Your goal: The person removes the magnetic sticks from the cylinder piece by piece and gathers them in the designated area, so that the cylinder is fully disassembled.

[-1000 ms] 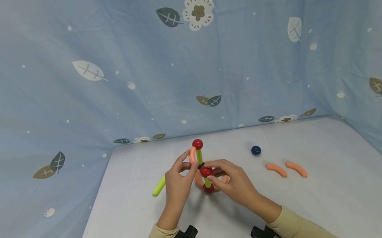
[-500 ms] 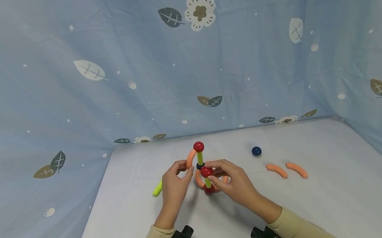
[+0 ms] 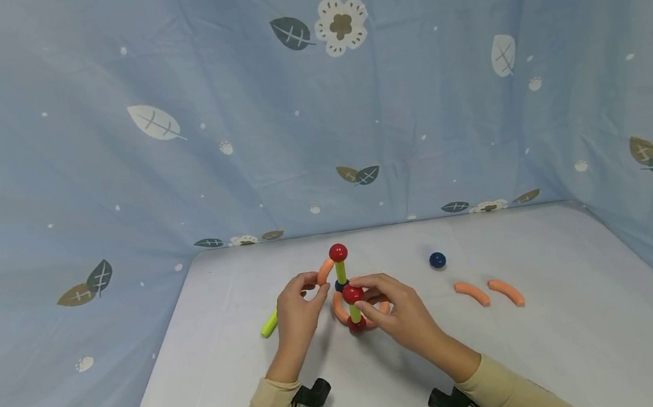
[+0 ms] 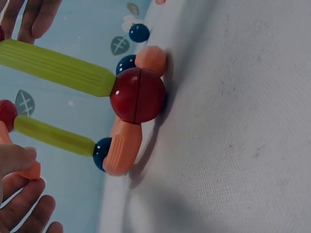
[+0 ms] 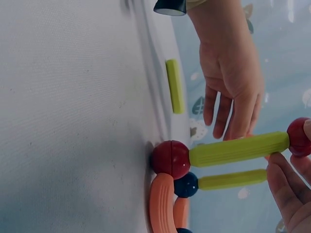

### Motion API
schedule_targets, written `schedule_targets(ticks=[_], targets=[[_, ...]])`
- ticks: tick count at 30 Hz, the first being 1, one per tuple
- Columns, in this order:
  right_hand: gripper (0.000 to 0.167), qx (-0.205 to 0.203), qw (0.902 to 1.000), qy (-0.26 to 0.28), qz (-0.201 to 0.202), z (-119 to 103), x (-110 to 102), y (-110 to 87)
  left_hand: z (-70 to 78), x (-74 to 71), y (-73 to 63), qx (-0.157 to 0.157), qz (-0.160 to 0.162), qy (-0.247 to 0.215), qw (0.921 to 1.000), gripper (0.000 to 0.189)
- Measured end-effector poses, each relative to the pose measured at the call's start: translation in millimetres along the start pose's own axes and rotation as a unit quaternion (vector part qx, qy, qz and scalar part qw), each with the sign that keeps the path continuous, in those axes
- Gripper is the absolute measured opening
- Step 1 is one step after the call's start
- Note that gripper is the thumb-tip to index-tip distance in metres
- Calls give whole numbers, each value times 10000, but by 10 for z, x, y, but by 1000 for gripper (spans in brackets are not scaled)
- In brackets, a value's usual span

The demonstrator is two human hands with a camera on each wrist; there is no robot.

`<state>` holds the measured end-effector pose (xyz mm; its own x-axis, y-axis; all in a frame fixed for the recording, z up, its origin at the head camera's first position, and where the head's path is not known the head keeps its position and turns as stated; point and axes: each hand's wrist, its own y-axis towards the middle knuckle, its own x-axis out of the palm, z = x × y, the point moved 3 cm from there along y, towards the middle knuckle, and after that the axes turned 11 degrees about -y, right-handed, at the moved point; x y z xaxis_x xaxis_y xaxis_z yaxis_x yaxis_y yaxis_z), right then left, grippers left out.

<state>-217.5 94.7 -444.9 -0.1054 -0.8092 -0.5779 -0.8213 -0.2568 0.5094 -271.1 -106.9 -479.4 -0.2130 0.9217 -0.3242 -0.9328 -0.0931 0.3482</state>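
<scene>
A magnetic-stick structure stands mid-table: a ring of curved orange sticks point(image 5: 162, 204) with a red ball point(image 4: 138, 95) and blue balls point(image 4: 101, 151) at its joints. Two straight green sticks rise from it, the near one point(image 5: 238, 148) and the far one point(image 3: 341, 272), each topped by a red ball. My left hand point(image 3: 296, 315) pinches a curved orange stick point(image 3: 325, 271) by its lower end; its upper end meets the far top red ball point(image 3: 338, 252). With thumb and fingers, my right hand point(image 3: 402, 308) holds the near top red ball point(image 3: 353, 294).
A loose green stick point(image 3: 269, 323) lies left of my left hand, partly hidden behind it. To the right are a loose blue ball point(image 3: 438, 260) and two curved orange sticks point(image 3: 472, 293). A patterned blue curtain point(image 3: 300, 109) borders the white table point(image 3: 576, 349).
My left hand has shifted slightly left, swinging the curved orange stick's lower end outward from the far green stick. My right hand stays on the near top red ball.
</scene>
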Motion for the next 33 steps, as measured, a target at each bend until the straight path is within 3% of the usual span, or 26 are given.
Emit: schedule_targets(ticks=[8,19,27,33], targets=[[43,142,9999,-19,-33,-1,18,4,-39,-8,-1,74,60,100,9999,23],[42,60,10000,41,-61,1,14,-4,-56,-43,-66,-234,-25,70,9997,35],[40,29,9999,-87,-90,-11,-6,17,-126,-60,-179,-401,-259,45,9988,34],[44,-18,9999,-79,-107,-18,-18,27,-93,-25,-316,-306,-641,-155,9974,26]])
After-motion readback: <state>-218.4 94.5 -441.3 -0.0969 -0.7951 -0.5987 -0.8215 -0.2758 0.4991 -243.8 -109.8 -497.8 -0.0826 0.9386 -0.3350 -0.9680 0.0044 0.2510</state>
